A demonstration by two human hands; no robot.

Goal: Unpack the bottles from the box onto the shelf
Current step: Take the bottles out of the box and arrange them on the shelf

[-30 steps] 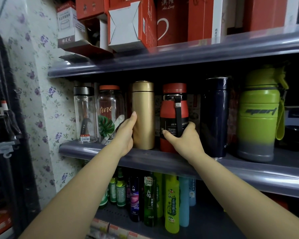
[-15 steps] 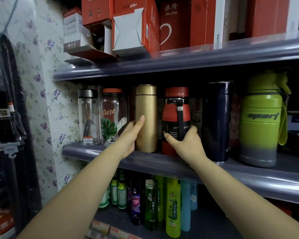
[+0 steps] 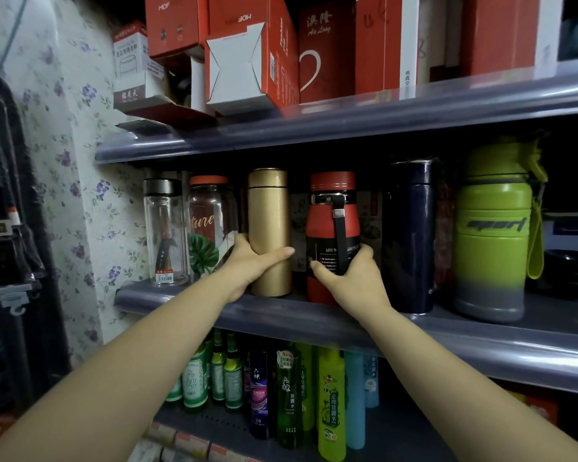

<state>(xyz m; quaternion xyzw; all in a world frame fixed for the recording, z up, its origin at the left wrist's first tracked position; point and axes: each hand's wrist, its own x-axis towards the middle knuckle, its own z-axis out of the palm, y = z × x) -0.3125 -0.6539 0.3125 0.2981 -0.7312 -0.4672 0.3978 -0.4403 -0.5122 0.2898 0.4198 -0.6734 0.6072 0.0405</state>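
Gold flask (image 3: 269,228) upright on middle shelf (image 3: 314,320), long axis vertical, directly ahead of my left hand (image 3: 247,266), which wraps its lower body, thumb across front. Red bottle (image 3: 332,235) just right, also upright, gripped low by my right hand (image 3: 351,278). 2 bottles near, not touching. Clear jar (image 3: 211,225) close behind left knuckles; likely nudge flask sideways carefully.

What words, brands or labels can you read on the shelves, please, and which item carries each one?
"sport": green flask, middle shelf.
"ture": clear jar; earlier letters not readable.
"LOVE": black band of the red bottle held by the right hand; smaller lines too small.
"MDF": red box, top shelf.
"An Long": red mug box; reading uncertain.
Chinese labels on the lower-shelf bottles, white box and price tag: too small for me.
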